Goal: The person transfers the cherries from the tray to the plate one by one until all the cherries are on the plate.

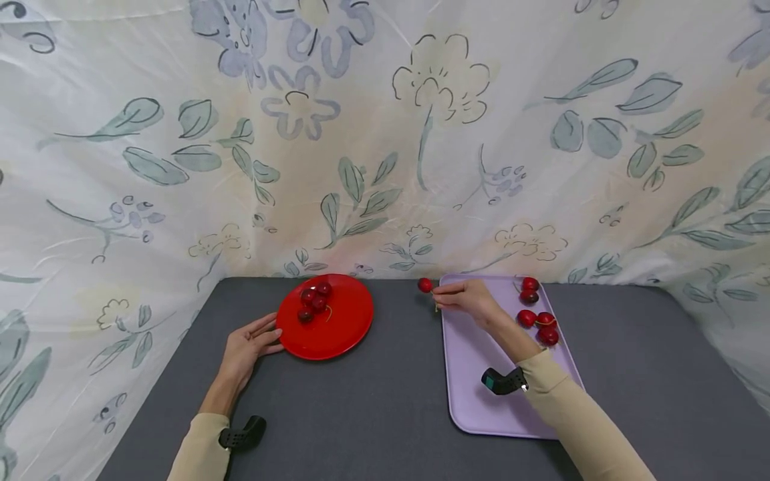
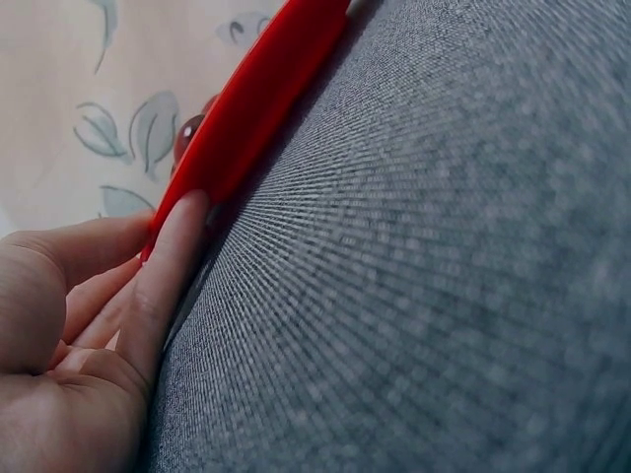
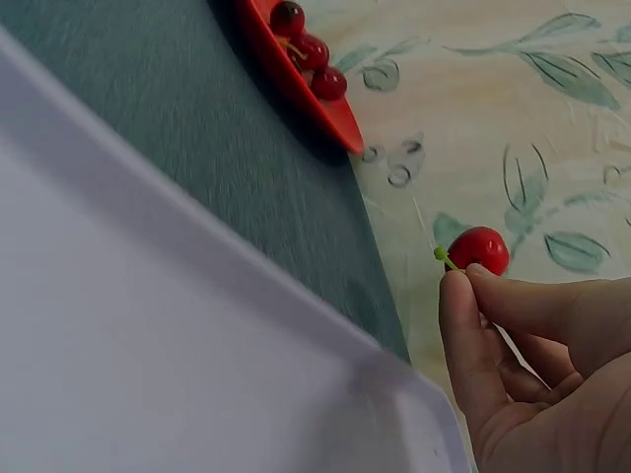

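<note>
Head view: near the table's [image 1: 397, 387] far edge, a red plate [image 1: 345, 324] is bearing several cherries [image 1: 319, 304]; a lilac tray [image 1: 475, 394] is holding five more. Left wrist: the left hand [image 2: 84, 394] is gripping the plate's rim between its fingers. Right wrist: the right hand's [image 3: 562, 419] fingers are pinching another cherry [image 3: 480, 248] by its stem [image 3: 441, 254], near the tray's corner.

No text, labels, numbers or signs readable.

Tabletop nook [image 1: 397, 394] screened by floral cloth [image 1: 367, 143]
</note>
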A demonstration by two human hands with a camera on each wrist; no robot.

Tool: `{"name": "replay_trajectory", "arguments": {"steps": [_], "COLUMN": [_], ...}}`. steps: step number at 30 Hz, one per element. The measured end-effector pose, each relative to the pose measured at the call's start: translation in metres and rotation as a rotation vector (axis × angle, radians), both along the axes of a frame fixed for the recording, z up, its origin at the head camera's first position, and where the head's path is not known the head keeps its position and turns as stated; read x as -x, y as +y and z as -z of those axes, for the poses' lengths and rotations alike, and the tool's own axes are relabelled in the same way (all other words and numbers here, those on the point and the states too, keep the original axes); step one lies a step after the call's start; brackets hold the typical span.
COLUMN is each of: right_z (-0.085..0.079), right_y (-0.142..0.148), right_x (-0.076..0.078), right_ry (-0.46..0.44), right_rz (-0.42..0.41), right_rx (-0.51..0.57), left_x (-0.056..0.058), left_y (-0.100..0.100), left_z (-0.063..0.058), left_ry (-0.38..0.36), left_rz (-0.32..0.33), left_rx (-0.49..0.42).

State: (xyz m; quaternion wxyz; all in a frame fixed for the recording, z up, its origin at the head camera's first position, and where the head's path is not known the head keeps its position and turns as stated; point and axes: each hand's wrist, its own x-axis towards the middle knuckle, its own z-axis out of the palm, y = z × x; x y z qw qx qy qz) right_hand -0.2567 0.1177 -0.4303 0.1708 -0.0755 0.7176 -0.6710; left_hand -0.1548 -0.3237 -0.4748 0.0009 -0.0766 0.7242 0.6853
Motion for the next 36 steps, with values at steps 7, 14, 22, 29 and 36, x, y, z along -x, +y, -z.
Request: {"name": "replay_trajectory", "arguments": {"steps": [7, 14, 22, 29, 36], "right_z": [0.007, 0.012, 0.015, 0.016, 0.016], "right_y": [-0.029, -0.057, -0.100, -0.134, -0.162], "right_x": [-0.004, -0.007, -0.012, -0.016, -0.016], "right_ry": [-0.001, 0.005, 0.024, 0.064, 0.197], "right_rz": [0.037, 0.082, 0.120, 0.132, 0.127], "right_rx": [0.025, 0.053, 0.086, 0.058, -0.152], "left_x": [0.002, 0.003, 0.002, 0.002, 0.002], "left_y": [0.001, 0.001, 0.002, 0.002, 0.001], "left_z": [0.001, 0.003, 0.004, 0.005, 0.004], "left_ry": [-0.005, -0.008, -0.011, -0.002, 0.006], "left_rz": [-0.002, -0.002, -0.011, -0.011, -0.004], "left_rx": [-0.006, -0.013, -0.010, -0.018, -0.025]}}
